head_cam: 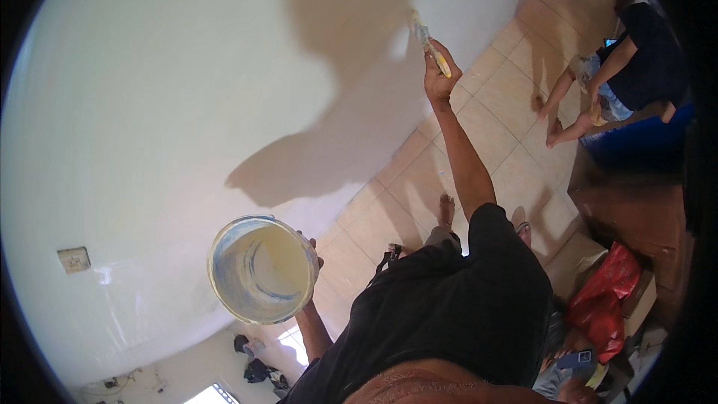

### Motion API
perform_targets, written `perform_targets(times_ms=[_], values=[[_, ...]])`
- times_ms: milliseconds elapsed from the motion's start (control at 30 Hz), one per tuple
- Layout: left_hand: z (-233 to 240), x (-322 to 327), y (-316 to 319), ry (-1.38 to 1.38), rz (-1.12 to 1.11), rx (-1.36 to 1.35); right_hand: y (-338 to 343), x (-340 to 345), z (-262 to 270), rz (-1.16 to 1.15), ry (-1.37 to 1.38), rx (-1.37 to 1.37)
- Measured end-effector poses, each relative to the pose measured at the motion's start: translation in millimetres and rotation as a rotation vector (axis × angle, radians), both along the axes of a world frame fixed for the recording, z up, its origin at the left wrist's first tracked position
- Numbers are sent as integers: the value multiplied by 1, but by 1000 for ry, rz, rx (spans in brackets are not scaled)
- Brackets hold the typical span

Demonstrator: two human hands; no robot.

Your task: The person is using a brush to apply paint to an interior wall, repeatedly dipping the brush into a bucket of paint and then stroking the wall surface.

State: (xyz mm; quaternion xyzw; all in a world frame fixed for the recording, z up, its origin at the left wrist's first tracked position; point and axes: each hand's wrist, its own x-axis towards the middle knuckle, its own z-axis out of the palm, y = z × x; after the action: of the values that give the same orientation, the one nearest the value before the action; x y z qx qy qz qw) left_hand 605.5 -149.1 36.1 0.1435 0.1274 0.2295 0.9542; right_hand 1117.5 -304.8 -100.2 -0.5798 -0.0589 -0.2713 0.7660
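A paintbrush (429, 45) with a yellow-tipped handle is held in my right hand (441, 76), its bristles at the white wall (185, 95) near the top centre. My left hand (314, 255) grips the side of a round plastic bucket (216, 269), its fingers mostly hidden behind the rim. Pale yellowish paint (283, 258) lies inside the bucket, and blue and white smears mark its inner wall. Shadows of my head and arm fall across the wall between the bucket and the brush.
A wall socket plate (73, 260) is at the left. Tiled floor (493, 118) runs along the wall's foot. One person (645, 62) sits at the upper right on something blue. Another person (561, 370) at the lower right is beside a phone (575, 359), a red plastic bag (603, 303) and cardboard boxes.
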Motion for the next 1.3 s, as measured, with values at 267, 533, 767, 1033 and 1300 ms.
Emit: perform_targets(times_ms=[267, 533, 767, 1033, 1300], values=[[-35, -16, 28, 50, 44, 50, 110, -127, -16, 168, -82, -168], [-43, -44, 47, 60, 2, 186, 189, -276, -25, 465, -168, -298], [-53, -48, 56, 82, 52, 111, 202, -302, -47, 837, -361, -297], [-62, -40, 62, 71, 109, 64, 80, -117, -23, 387, -100, -297], [-80, -23, 66, 102, 200, 92, -5, -109, 123, 560, 74, -276]])
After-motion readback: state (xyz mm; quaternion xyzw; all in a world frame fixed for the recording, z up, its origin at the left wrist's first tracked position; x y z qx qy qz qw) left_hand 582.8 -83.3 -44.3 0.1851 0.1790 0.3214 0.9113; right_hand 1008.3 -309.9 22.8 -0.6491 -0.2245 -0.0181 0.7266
